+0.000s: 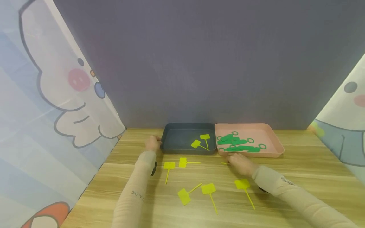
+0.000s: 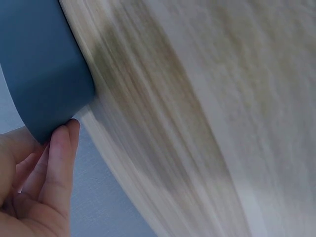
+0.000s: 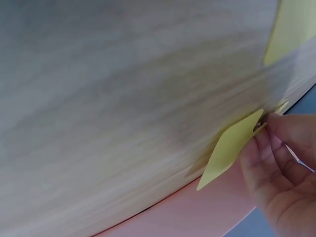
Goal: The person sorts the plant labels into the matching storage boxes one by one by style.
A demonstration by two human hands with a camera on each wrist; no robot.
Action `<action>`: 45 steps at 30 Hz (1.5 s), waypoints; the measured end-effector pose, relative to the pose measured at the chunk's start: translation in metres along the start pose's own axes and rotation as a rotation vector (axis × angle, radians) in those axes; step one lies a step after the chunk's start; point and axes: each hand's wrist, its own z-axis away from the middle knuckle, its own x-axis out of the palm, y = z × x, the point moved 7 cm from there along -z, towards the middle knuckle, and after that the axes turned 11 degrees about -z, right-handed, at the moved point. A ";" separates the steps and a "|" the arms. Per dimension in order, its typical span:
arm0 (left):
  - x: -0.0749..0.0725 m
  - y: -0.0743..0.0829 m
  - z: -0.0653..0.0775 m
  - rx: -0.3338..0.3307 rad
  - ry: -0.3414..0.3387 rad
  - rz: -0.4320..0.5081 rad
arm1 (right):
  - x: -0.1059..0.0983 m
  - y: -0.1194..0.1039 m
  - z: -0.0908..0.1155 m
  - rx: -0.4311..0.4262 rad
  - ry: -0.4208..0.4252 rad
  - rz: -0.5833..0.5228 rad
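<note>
At the left end of the dark blue-grey tray, my left hand grips the rim. The left wrist view shows its fingers against the tray's corner. Just in front of the pink tray, my right hand pinches a yellow T-shaped plant label by its stem, close over the wooden table. Its flat head shows in the right wrist view; in the head view the hand hides most of it. Two yellow labels lie in the dark tray's right part.
Several green tags with ring ends are piled in the pink tray, which stands against the dark one. More yellow labels are scattered over the wooden table. A grey wall rises behind the trays, with cartoon-printed sheets at both sides.
</note>
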 end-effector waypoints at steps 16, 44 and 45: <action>0.000 0.002 0.001 -0.011 -0.028 0.012 | -0.009 -0.005 0.000 0.012 -0.005 -0.052; 0.000 0.001 0.000 -0.009 -0.008 0.002 | -0.040 -0.035 -0.008 -0.012 -0.014 0.053; 0.000 0.001 0.000 -0.010 -0.006 0.001 | -0.041 -0.035 -0.009 -0.019 -0.011 0.067</action>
